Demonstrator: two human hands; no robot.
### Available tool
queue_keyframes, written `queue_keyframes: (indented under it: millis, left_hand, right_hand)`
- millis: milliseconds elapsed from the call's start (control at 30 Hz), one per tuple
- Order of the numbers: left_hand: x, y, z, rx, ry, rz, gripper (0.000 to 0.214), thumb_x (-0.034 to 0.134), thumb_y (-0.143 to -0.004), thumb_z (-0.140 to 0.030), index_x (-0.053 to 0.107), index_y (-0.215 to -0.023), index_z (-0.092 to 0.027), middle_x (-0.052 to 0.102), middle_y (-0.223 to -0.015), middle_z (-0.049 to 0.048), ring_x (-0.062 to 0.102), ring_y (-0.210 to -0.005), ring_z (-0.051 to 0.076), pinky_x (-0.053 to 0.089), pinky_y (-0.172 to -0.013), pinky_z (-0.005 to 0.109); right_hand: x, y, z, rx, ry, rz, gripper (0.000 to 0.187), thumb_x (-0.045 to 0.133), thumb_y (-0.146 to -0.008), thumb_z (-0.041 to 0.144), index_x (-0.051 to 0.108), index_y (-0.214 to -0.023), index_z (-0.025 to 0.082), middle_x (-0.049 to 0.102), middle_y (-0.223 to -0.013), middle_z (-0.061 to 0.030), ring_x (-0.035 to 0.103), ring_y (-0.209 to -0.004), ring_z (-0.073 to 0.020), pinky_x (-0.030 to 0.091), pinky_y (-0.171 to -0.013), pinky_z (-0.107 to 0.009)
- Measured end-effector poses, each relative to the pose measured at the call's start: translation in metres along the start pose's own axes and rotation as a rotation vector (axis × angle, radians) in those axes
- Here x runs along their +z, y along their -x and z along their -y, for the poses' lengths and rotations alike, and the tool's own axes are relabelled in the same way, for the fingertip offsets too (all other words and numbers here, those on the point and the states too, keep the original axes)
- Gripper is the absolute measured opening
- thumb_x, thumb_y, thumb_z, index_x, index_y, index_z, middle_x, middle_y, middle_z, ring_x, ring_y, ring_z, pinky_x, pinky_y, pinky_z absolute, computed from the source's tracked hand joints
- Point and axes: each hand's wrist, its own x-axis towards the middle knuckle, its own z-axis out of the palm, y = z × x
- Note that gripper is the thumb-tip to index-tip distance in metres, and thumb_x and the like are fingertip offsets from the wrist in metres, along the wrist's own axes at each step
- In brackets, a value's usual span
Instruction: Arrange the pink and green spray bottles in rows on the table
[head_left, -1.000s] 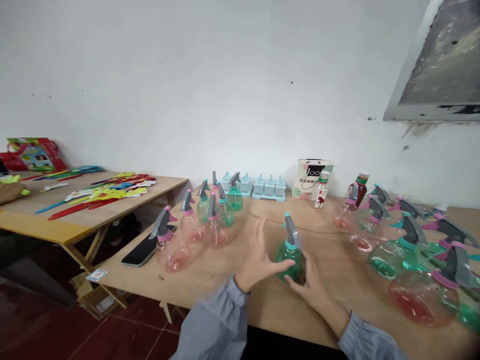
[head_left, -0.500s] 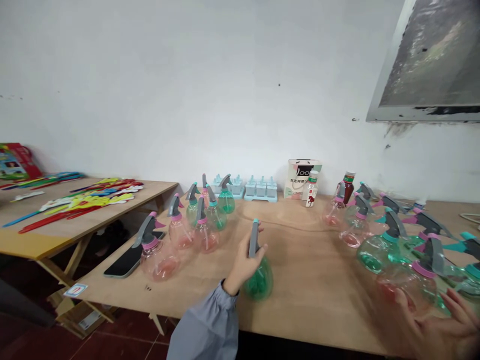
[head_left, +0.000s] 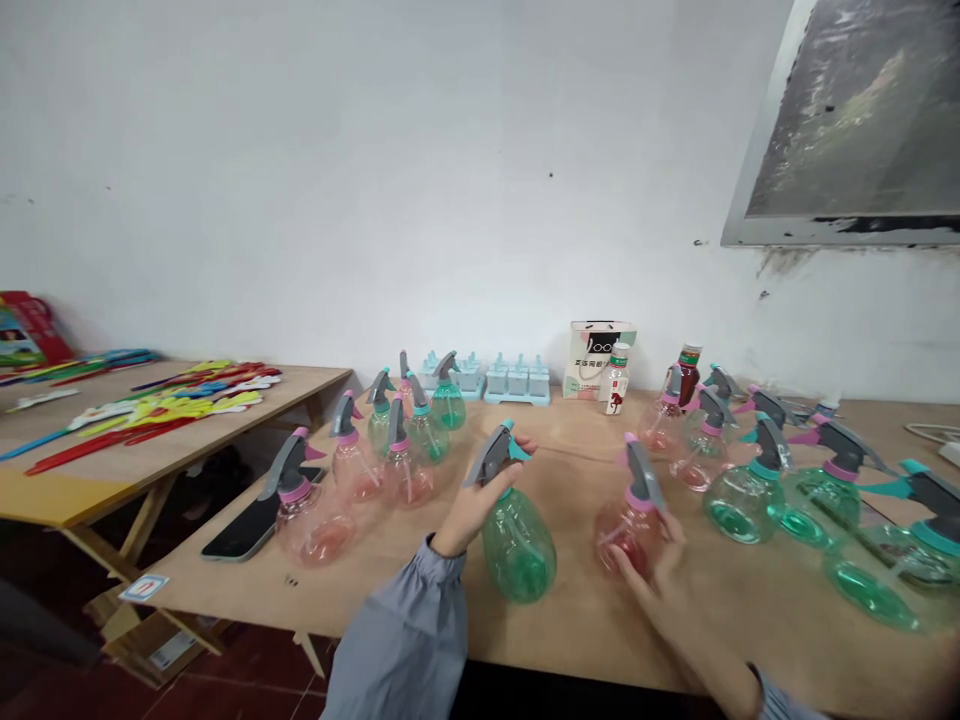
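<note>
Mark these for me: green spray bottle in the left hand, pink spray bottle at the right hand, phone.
green spray bottle (head_left: 517,555), head view, on its round body.
pink spray bottle (head_left: 621,522), head view, on its upper pink body.
phone (head_left: 241,524), head view, on its dark screen.

Bright, soft, even light, source unseen. White wall (head_left: 375,200) is flat with no hotspots. Shadows on the table (head_left: 577,625) are faint; the floor (head_left: 225,690) near left is dark. Small glints on the green spray bottle (head_left: 519,545). Right hand (head_left: 660,585) and pink spray bottle (head_left: 634,520) are slightly motion-blurred; left hand (head_left: 472,505) is sharper. Wide-angle stretch smears the green bottles (head_left: 874,585) near right.
</note>
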Motion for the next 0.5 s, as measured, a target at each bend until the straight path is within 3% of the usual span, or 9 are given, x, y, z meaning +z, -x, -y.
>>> queue_keyframes:
  millis: [133, 267, 333, 433, 500]
  left_hand:
    - [0.002, -0.004, -0.004, -0.072, 0.051, -0.093, 0.021, 0.065, -0.075, -0.038, 0.067, -0.071, -0.018, 0.072, -0.073, 0.0044, 0.067, -0.071, 0.019, 0.048, -0.068, 0.030]
    - [0.002, 0.001, -0.011, -0.110, 0.001, 0.108, 0.020, 0.070, -0.071, -0.037, 0.071, -0.078, -0.019, 0.074, -0.078, 0.0051, 0.069, -0.083, 0.023, 0.049, -0.081, 0.033]
    - [0.002, 0.003, -0.012, -0.124, 0.007, 0.108, 0.022, 0.071, -0.071, -0.039, 0.071, -0.079, -0.019, 0.073, -0.077, 0.0050, 0.069, -0.086, 0.024, 0.049, -0.086, 0.035]
    - [0.004, 0.003, -0.008, -0.155, 0.018, 0.007, 0.023, 0.069, -0.073, -0.042, 0.067, -0.075, -0.019, 0.071, -0.072, 0.0036, 0.069, -0.080, 0.022, 0.049, -0.083, 0.035]
    - [0.005, 0.002, -0.005, -0.179, 0.010, 0.031, 0.023, 0.072, -0.072, -0.040, 0.068, -0.083, -0.019, 0.073, -0.079, 0.0035, 0.069, -0.086, 0.022, 0.049, -0.089, 0.034]
  right_hand:
    - [0.052, -0.049, -0.017, 0.009, -0.083, 0.100, 0.076, 0.055, -0.093, 0.057, 0.025, -0.149, 0.016, 0.049, -0.139, -0.0223, 0.057, -0.126, -0.0355, 0.051, -0.102, -0.056]
    - [0.089, -0.070, -0.034, -0.027, -0.149, 0.022, 0.077, 0.054, -0.092, 0.058, 0.024, -0.148, 0.014, 0.044, -0.141, -0.0246, 0.050, -0.133, -0.0364, 0.044, -0.109, -0.060]
    - [0.095, -0.067, -0.038, -0.031, -0.168, -0.008, 0.077, 0.056, -0.092, 0.057, 0.024, -0.147, 0.014, 0.043, -0.142, -0.0249, 0.048, -0.135, -0.0357, 0.041, -0.111, -0.060]
    - [0.095, -0.058, -0.039, 0.006, -0.210, 0.009, 0.076, 0.057, -0.093, 0.054, 0.023, -0.149, 0.016, 0.041, -0.145, -0.0236, 0.046, -0.138, -0.0338, 0.040, -0.113, -0.058]
    - [0.091, -0.054, -0.039, 0.039, -0.239, 0.023, 0.077, 0.058, -0.092, 0.055, 0.022, -0.149, 0.017, 0.039, -0.147, -0.0233, 0.045, -0.139, -0.0338, 0.041, -0.113, -0.058]
